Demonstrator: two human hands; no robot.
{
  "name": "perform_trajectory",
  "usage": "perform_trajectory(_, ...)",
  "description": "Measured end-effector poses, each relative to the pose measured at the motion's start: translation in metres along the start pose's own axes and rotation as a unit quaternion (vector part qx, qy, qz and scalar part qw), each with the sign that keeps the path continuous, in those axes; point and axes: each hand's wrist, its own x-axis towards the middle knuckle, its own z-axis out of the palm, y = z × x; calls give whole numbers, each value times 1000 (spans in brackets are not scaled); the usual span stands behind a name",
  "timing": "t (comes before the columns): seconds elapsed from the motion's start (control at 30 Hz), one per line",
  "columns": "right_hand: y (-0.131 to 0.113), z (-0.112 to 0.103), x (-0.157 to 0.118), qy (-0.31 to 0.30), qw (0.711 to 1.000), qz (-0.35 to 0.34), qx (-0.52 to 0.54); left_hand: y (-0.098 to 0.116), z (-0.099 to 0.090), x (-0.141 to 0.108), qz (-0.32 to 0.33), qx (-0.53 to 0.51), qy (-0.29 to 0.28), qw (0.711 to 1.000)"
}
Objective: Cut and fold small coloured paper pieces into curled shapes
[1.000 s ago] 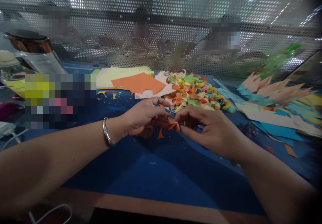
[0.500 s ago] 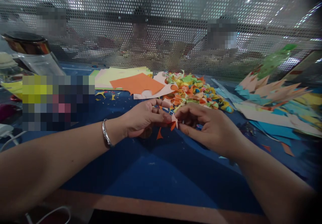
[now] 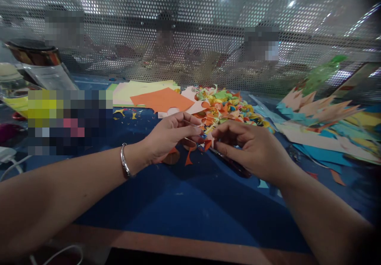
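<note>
Near the middle of the view, a small pink and orange paper piece (image 3: 209,143) is pinched between the thumb and fingers of my right hand (image 3: 248,147). Just left of it is my left hand (image 3: 175,138), wearing a silver bangle, its thumb and fingers curved and apart; nothing shows clearly between them. Beyond both hands lies a heap of small folded paper pieces (image 3: 228,106) in orange, yellow, green and pink. A dark, slim tool (image 3: 232,165) lies partly hidden under my right hand. An orange scrap (image 3: 188,158) rests below the fingers.
Orange sheet (image 3: 163,99) and yellow sheets (image 3: 127,90) lie behind my left hand. Pointed paper shapes (image 3: 315,106), blue paper (image 3: 321,153) and a green bottle (image 3: 323,74) are at right. A lidded jar (image 3: 50,72) stands left. A perforated metal screen (image 3: 190,42) spans the back.
My left fingers have moved slightly left and away from the small paper piece, which stays in my right hand. More of the dark tool shows below my right hand.
</note>
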Motion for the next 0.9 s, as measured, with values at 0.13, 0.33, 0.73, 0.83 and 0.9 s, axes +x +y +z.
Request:
perform_trajectory(0.13,4,-3,2,7,1000,-1,-11,2,-3,-3,178,153,16,972)
perform_trajectory(0.33,11,-4,2,23,1000,10,-6,5,-3,-16,362,375,4,854)
perform_trajectory(0.73,14,-3,2,38,999,12,-12,1,-3,-14,353,396,5,847)
perform_trajectory(0.83,14,-4,2,33,999,11,-17,1,-3,-14,346,401,8,848)
perform_trajectory(0.9,14,-4,2,30,999,8,-19,0,-4,-14,346,405,8,846)
